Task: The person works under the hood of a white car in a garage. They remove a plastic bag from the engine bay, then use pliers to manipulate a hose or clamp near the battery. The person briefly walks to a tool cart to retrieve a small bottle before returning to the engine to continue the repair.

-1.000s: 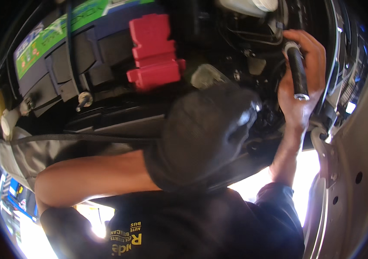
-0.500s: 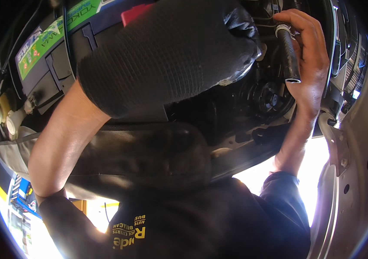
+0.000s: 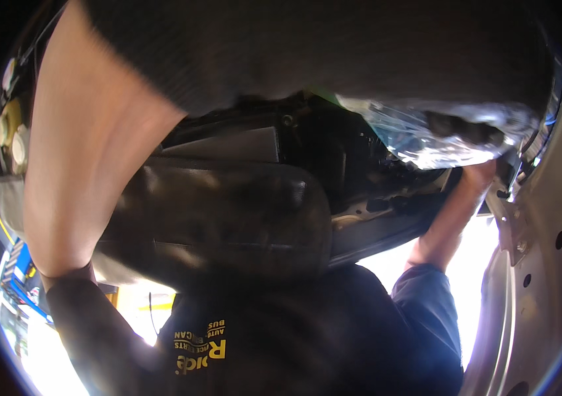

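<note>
My left forearm [image 3: 90, 145] reaches up and across from the left. A wide black ribbed sleeve [image 3: 334, 53] covers its far part and fills the top of the view, blurred by motion. At the sleeve's end hangs shiny clear plastic [image 3: 419, 142], with a dark, smeared shape behind or in it. My left hand is hidden there, so its fingers do not show. My right forearm [image 3: 449, 221] comes up from below on the right, its wrist just under the plastic. Sleeve and plastic hide my right hand and whatever it touches.
A dark padded cover [image 3: 221, 211] lies over the vehicle's edge in front of me. Beyond it is the dark engine bay [image 3: 320, 155]. A metal body panel [image 3: 545, 264] with holes stands at the right. Pale caps [image 3: 18, 146] sit at the far left.
My left arm has swung up and right, bringing the sleeve and plastic across my right hand. The battery and the black hose by my right hand are now covered from sight.
</note>
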The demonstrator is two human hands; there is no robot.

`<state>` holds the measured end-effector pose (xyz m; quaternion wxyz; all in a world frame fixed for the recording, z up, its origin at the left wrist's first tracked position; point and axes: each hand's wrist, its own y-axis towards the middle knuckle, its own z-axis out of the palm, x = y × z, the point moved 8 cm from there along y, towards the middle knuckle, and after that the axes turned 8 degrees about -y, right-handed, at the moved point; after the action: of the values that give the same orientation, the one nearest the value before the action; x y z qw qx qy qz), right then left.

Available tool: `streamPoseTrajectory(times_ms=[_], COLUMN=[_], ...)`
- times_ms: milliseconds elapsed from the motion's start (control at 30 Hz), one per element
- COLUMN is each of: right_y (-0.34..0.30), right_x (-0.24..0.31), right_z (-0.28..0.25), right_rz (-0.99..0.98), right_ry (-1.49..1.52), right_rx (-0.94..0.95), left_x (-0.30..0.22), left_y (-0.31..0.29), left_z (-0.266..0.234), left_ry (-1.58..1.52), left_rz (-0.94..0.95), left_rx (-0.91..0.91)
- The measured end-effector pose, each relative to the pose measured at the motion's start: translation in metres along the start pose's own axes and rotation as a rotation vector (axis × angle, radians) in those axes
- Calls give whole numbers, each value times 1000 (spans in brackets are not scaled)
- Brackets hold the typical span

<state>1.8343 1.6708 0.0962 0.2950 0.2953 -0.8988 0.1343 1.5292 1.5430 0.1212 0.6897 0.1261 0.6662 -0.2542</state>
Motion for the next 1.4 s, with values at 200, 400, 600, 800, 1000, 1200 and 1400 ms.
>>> streamPoseTrajectory(times_ms=[200,400,600,800,1000,1200,1400], right_y=[-15,-37,-72,-115,-127,-148,-158], right_x=[-3,201,262,334,380,434,478], right_z=[-10,2,20,17,15,28,54], right_rz=[154,-638,-429,-524,-718,-823,-864], right_ry=[320,213,15,71,414,581,813], right_rx=[-54,-154,-635,-729,-581,-364,-32], left_x=[-6,-34,-76,-129,-183,-230,-237], left_y=[-9,-82,-134,-213,-290,-338,-382], left_z=[-7,8,30,63,113,167,208], left_ry=[162,437,783,1186,1566,1768,1723], left_rz=[156,285,426,502,459,312,410], left_rx=[-124,-382,-601,-841,-1024,-1043,-1086])
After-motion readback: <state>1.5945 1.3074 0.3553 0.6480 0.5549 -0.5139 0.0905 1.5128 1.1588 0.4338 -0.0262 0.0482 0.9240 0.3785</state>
